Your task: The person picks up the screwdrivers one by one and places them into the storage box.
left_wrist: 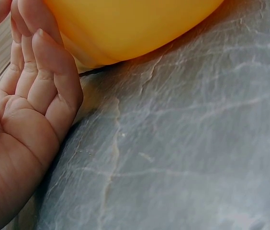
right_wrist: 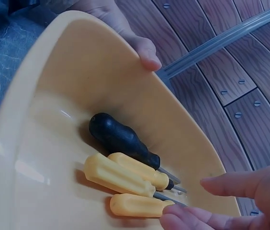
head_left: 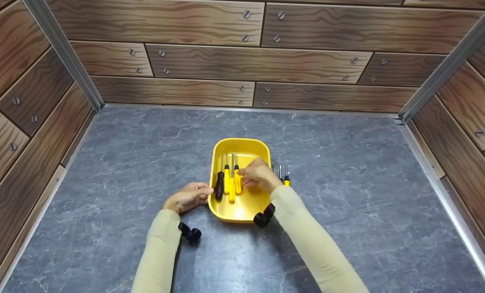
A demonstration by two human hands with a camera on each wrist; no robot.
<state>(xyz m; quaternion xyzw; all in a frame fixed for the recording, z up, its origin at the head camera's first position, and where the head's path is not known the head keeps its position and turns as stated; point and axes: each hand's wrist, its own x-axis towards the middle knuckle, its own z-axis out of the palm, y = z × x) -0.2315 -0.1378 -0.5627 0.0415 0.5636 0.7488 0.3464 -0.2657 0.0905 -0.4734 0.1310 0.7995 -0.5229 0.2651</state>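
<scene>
A yellow plastic tray (head_left: 246, 209) holds a black-handled screwdriver (head_left: 219, 188) and three yellow-handled ones, lying side by side at its left. My left hand (head_left: 188, 196) grips the tray's left wall, thumb at the rim and the other fingers outside. Inside the tray, my right hand (head_left: 258, 171) is beside the rightmost yellow screwdriver (head_left: 238, 185). In the right wrist view, its fingertips (right_wrist: 175, 218) are right at the end of the lowest yellow handle (right_wrist: 137, 205), while the thumb (right_wrist: 226, 184) stands apart from them.
Just right of the tray, several more screwdrivers (head_left: 286, 181) lie on the grey marbled surface (head_left: 348, 183), partly hidden by the right wrist. Wood-patterned walls (head_left: 209, 61) with metal corner rails (head_left: 65, 53) enclose the back and sides.
</scene>
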